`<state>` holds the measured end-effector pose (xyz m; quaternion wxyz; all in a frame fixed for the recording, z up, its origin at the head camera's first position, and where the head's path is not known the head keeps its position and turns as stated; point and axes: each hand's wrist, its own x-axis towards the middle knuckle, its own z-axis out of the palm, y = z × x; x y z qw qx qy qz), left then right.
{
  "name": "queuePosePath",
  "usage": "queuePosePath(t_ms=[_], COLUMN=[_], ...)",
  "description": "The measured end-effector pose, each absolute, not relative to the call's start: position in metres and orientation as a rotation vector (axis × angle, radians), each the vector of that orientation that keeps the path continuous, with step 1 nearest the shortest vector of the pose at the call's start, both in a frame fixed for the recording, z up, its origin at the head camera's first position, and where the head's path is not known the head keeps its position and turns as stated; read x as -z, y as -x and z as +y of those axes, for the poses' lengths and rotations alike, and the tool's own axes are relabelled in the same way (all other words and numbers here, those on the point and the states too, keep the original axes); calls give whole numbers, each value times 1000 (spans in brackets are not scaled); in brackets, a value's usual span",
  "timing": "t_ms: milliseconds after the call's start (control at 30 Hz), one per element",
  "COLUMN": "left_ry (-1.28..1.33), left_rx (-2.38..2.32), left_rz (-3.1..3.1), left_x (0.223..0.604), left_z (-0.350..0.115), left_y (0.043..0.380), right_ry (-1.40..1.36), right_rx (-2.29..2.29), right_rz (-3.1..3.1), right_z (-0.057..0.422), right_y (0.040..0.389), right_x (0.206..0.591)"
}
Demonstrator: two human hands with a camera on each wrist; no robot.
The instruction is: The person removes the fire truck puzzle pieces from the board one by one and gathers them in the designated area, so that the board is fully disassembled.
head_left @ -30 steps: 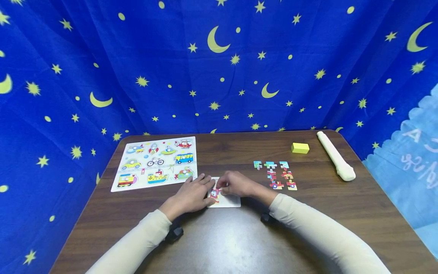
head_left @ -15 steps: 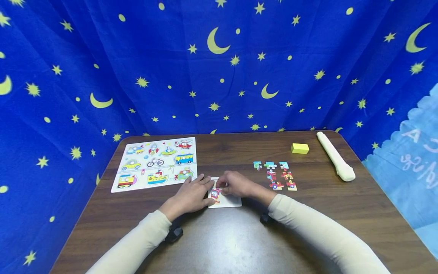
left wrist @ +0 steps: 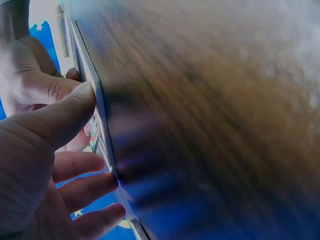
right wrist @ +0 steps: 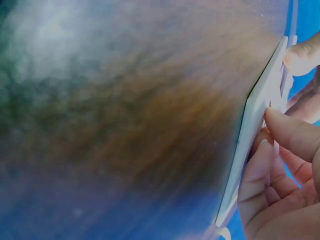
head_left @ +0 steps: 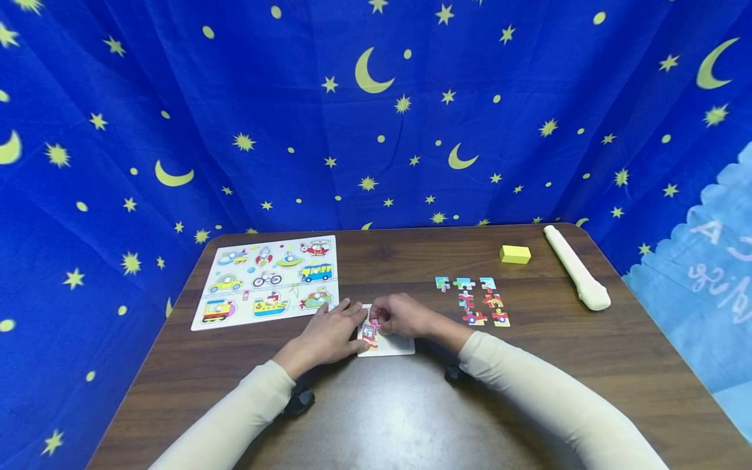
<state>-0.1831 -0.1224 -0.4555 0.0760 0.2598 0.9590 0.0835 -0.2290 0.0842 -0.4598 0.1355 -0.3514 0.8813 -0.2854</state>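
A small white puzzle tray (head_left: 399, 346) lies flat at the middle of the table, with red and pink jigsaw pieces (head_left: 369, 333) at its left side. My left hand (head_left: 329, 333) rests at the tray's left edge with fingers extended; in the left wrist view its thumb (left wrist: 75, 107) presses on the tray's near rim. My right hand (head_left: 405, 314) is over the tray, its thumb and forefinger pinching a small jigsaw piece beside the placed ones. That piece is mostly hidden by the fingers. In the right wrist view the fingertips are right at the tray's surface (right wrist: 257, 112).
Several loose jigsaw pieces (head_left: 465, 300) lie to the right. A large vehicle puzzle board (head_left: 241, 303) is at the back left. A yellow block (head_left: 515, 254) and a long cream-coloured object (head_left: 576, 267) stand at the back right. A blue starry curtain (head_left: 294, 130) hangs behind.
My right fingers shift slightly over the tray, and the red pieces under them move a little to the right. My left hand stays in place.
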Motion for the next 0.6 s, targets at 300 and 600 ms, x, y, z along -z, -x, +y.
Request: queuePosePath(t_ms=[300, 600], left_ry=[-777, -807], left_rx=[-219, -190], left_rz=[2871, 2870], left_x=[457, 457], left_z=[-122, -123], left_y=[184, 183], right_ry=[1110, 1000], right_rx=[777, 949], right_rz=[2570, 2566], right_z=[88, 125], right_y=[231, 239], right_x=[461, 449])
